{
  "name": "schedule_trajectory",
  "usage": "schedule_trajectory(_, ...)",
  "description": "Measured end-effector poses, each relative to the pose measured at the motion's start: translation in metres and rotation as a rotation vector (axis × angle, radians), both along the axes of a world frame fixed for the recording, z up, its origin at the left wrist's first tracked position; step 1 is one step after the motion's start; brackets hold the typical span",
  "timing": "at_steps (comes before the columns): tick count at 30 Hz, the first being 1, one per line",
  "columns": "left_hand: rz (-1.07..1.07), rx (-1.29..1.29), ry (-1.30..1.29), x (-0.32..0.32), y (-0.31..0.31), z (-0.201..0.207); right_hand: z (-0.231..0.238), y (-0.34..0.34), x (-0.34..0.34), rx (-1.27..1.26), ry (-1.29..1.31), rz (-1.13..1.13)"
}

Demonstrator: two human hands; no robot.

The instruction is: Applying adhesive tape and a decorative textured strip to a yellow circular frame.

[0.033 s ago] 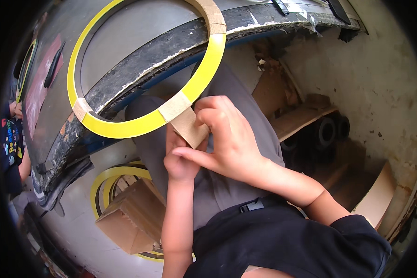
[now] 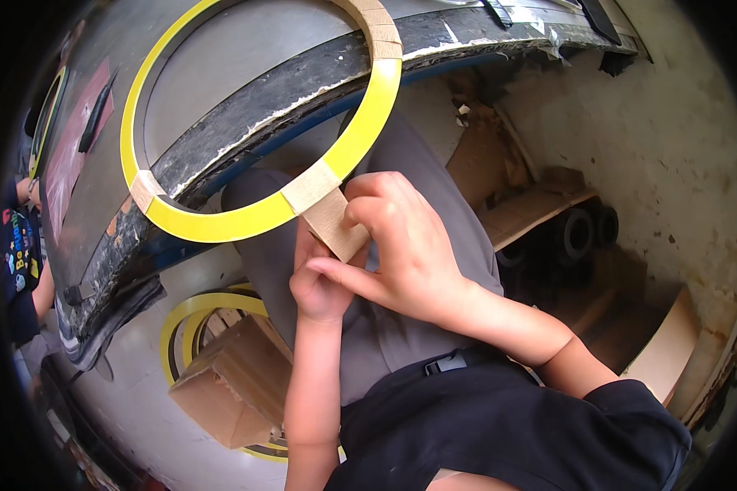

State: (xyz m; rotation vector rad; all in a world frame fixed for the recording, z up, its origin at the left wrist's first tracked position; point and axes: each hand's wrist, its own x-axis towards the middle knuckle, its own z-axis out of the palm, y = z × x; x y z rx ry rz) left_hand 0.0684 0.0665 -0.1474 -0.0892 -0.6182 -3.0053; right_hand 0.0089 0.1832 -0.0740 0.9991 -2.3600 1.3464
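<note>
A large flat yellow ring point(image 2: 221, 228) overhangs the front edge of the workbench, its near side above my lap. Lengths of brown paper strip wrap the ring in several places. From the nearest wrap, a loose end of brown paper strip point(image 2: 336, 222) hangs down toward me. My right hand point(image 2: 413, 258) is closed, its bent fingers gripping the right edge of this loose end. Below and behind the strip is my left hand point(image 2: 321, 286), closed at the strip's lower end; most of its fingers are hidden. The hands nearly touch at the right thumb.
The worn workbench point(image 2: 250, 90) has a chipped dark edge. Below left, a cardboard box point(image 2: 237, 380) sits among more yellow rings point(image 2: 172, 331) on the floor. Black rolls point(image 2: 577, 233) lie under cardboard at right, by a wall. Another person's arm point(image 2: 44, 290) shows at far left.
The ring has shifted very slightly to the right. Both hands keep nearly the same place and hold on the paper strip.
</note>
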Motion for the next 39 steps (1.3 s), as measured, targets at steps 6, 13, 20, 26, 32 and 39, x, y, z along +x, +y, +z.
schedule_trajectory(6,-0.156,-0.231,-0.166,-0.003,-0.021,0.006,0.005,0.006,0.008,0.056,-0.024,0.0)
schedule_trajectory(13,0.384,-0.426,0.061,-0.034,-0.011,0.042,0.017,0.011,0.023,0.06,-0.115,-0.042)
schedule_trajectory(20,0.376,-0.384,0.181,-0.04,-0.02,0.03,0.057,0.027,0.015,0.027,0.089,0.004)
schedule_trajectory(26,0.355,-0.319,0.176,-0.04,-0.018,0.027,0.081,0.012,-0.022,0.026,0.227,0.091)
schedule_trajectory(32,0.279,-0.359,0.091,-0.033,-0.026,0.031,0.087,-0.006,-0.046,0.05,0.24,0.08)
schedule_trajectory(39,0.263,-0.251,0.014,-0.031,-0.021,0.043,0.076,-0.028,-0.06,0.031,0.177,0.02)
